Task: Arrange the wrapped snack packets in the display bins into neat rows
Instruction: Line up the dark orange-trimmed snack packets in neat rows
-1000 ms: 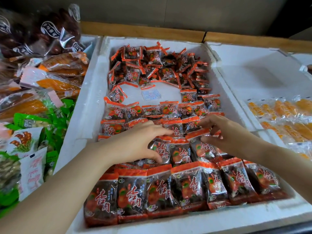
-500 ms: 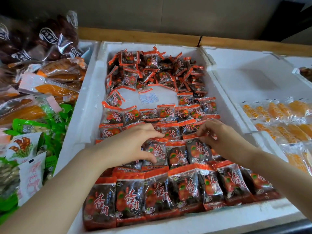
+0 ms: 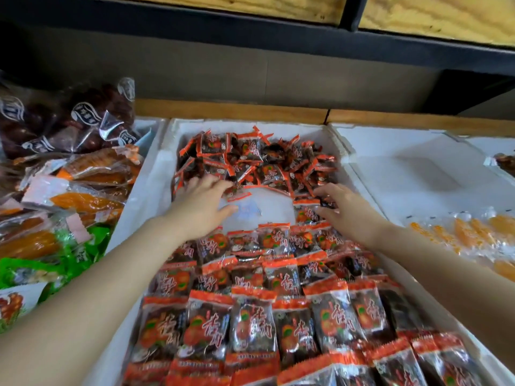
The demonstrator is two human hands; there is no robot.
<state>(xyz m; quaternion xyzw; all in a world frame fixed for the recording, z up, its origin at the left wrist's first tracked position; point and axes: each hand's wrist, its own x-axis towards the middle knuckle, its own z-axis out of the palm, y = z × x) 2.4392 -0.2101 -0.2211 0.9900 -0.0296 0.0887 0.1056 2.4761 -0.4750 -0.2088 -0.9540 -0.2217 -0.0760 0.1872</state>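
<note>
Across the middle of the shelf sits a white foam bin (image 3: 156, 174), flanked on its left by a bin of mixed snack bags (image 3: 69, 190) and on its right by another foam bin (image 3: 404, 168) holding orange packets (image 3: 459, 232). Most of the middle bin's near half is filled with neat rows of red-and-black wrapped packets (image 3: 250, 316), which overlap like tiles. At its far end lies a loose heap (image 3: 259, 160) of the same packets, tumbled at all angles. Between rows and heap a patch of the bin's white floor shows.

Both bare arms reach over the rows. Left hand (image 3: 203, 207) has its grip wide open, with the fingers stretched onto the heap's left near edge and the thumb spread out to the side. Right hand (image 3: 348, 207) also has its grip open and the fingers straight, their tips against packets at the heap's right near edge. Motion blur softens both.

A small clear sachet (image 3: 250, 211) lies on the bare patch, just beside the left thumb.
</note>
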